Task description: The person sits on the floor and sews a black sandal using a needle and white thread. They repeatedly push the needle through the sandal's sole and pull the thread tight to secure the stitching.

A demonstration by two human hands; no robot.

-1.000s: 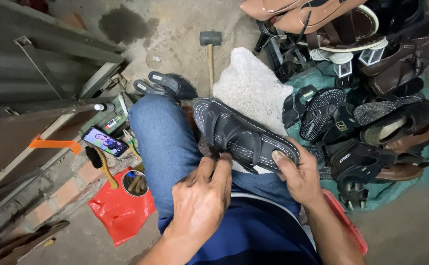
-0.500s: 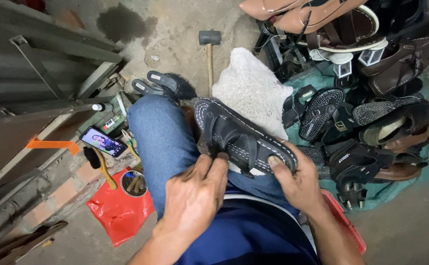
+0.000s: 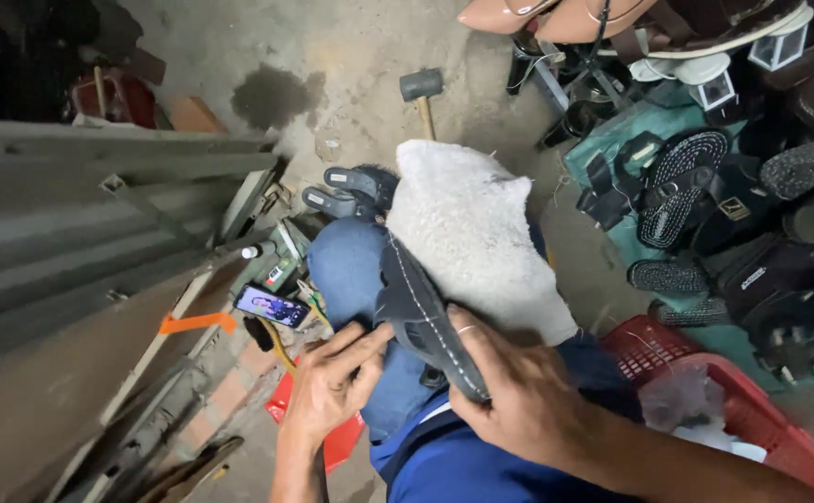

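At the far left, grey metal sheets point(image 3: 72, 233) lean beside the person. Just right of them a phone point(image 3: 272, 305) with a lit screen lies among small tools on the floor. The left hand point(image 3: 332, 387) rests its fingertips against the edge of a dark sandal point(image 3: 421, 317), fingers bent and pinching at the sole's rim. The sandal stands on edge across the lap, against the jeans-clad knee, its stitched edge up. A white fleecy cloth point(image 3: 472, 233) covers the other knee just behind it. The right hand point(image 3: 519, 401) is closed around the sandal's near end, gripping it. Beyond the cloth a mallet point(image 3: 421, 86) lies on the concrete floor. At the right sits a red basket point(image 3: 752, 410), with a heap of dark sandals point(image 3: 752, 214) above it.
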